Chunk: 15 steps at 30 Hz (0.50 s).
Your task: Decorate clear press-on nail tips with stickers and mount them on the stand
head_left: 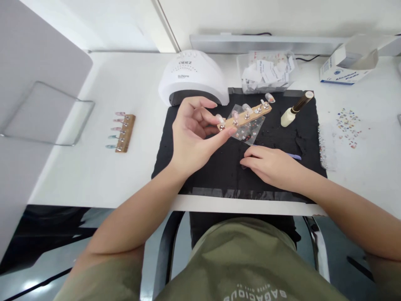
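My left hand (196,133) pinches one end of a wooden nail display stand (241,118) between thumb and fingers, above the black mat. Several clear and pinkish false nails (247,109) stick up from its metal posts. Below the stand lies a clear plastic sheet (250,130) with small decorations on it. My right hand (271,166) is low over the mat, its fingers curled together; what they hold is hidden. A thin purple stick (294,156) shows from behind this hand, and I cannot tell whether it is gripped.
Behind the mat (200,179) stand a white nail lamp (194,77) and a bag of alcohol pads (267,71). A polish bottle (288,117), loose gems (347,125) and an open box (347,62) are on the right. Another nail stand (127,133) lies left.
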Motion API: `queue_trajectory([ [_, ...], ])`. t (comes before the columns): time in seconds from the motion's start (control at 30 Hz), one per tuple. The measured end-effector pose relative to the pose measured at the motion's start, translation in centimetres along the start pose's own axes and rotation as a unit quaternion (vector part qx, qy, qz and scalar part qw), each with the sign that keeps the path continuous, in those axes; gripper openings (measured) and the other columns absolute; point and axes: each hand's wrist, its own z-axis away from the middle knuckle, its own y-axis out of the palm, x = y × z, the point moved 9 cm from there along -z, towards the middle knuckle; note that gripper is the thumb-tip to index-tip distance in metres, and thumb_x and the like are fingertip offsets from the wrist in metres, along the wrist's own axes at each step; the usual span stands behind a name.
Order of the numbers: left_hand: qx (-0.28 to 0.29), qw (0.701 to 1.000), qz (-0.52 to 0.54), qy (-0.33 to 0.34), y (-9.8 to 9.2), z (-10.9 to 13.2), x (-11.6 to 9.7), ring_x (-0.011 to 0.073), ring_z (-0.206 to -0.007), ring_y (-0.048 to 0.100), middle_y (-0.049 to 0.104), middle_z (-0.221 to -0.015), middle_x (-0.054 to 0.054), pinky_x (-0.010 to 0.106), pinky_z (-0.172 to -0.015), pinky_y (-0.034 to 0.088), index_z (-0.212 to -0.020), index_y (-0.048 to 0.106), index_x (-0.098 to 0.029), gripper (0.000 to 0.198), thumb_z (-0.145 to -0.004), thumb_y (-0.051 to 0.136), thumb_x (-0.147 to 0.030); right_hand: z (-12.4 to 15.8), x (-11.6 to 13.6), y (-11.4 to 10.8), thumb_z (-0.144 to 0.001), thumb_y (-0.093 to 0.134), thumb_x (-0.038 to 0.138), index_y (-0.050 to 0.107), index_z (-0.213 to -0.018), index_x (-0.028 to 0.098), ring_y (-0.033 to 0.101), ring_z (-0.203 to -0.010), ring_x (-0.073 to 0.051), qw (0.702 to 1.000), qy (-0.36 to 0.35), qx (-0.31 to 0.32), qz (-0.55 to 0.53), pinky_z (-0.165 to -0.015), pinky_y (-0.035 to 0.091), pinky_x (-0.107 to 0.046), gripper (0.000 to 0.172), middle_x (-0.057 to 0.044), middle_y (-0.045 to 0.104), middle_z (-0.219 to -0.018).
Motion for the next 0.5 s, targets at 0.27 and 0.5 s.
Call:
queue_trajectory([
  [0.27,-0.005,1.000,0.003,0.002,0.0,0.0,-0.4,0.0226,-0.084,0.080,0.067,-0.088,-0.002,0.042,-0.075,0.076,-0.123,0.067,-0.033,0.068,-0.076,0.109,-0.058,0.3,-0.5,-1.3,-0.118,0.052,0.025,0.079,-0.111,0.017,0.070,-0.087,-0.021,0.998,0.063,-0.019,0.018,-0.073,0.053,-0.033,0.029,-0.011,0.076,-0.105],
  [0.5,0.003,1.000,-0.006,-0.008,0.0,0.0,0.2,0.0261,-0.088,0.080,0.066,-0.089,-0.002,0.049,-0.079,0.075,-0.125,0.064,-0.035,0.072,-0.076,0.108,-0.062,1.0,0.3,-1.2,-0.112,0.075,0.047,0.076,-0.099,0.017,0.068,-0.077,-0.022,0.993,0.100,-0.033,0.049,-0.064,0.043,-0.034,0.032,-0.008,0.073,-0.090],
])
